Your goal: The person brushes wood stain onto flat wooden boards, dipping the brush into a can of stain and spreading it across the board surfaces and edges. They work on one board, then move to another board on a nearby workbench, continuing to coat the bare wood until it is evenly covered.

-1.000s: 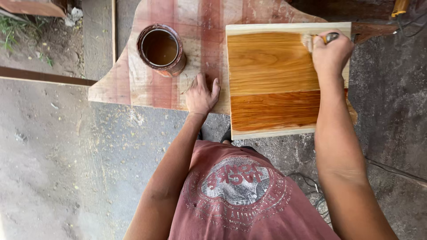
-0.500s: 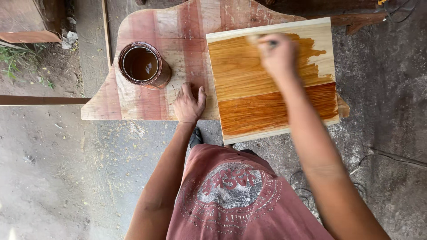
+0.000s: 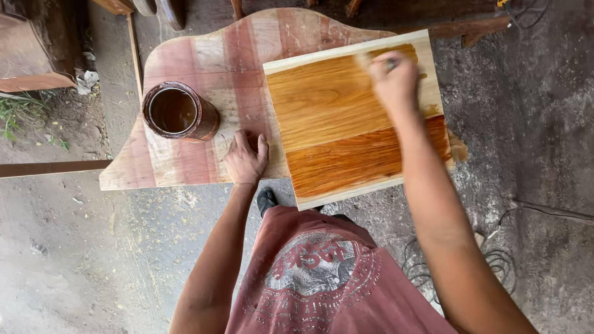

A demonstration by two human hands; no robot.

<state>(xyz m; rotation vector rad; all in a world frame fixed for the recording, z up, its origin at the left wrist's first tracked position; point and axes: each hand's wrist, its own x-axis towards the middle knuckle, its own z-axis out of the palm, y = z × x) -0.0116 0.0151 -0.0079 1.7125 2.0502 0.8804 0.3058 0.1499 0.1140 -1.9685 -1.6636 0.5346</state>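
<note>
A rectangular wooden panel (image 3: 334, 124), coated glossy amber, lies on a larger pale board with red streaks (image 3: 204, 68). My right hand (image 3: 393, 77) is closed on a small brush or pad and presses it on the panel's far edge; the tool is blurred. A strip along the panel's far right side is still bare pale wood. My left hand (image 3: 245, 159) rests flat, fingers apart, on the streaked board just left of the panel. A round tin of dark brown finish (image 3: 176, 111) stands open on the board, left of that hand.
The boards sit low over a dusty concrete floor (image 3: 93, 260). A dark cable (image 3: 544, 210) lies coiled at the right. Wooden furniture legs (image 3: 482, 28) stand at the back, timber pieces (image 3: 37, 55) at the far left, and my shoe (image 3: 267, 199) below the panel.
My right hand has swept the tool from the panel's far right corner leftward, then back to the right along the far edge. The left hand stays planted. The camera view has shifted.
</note>
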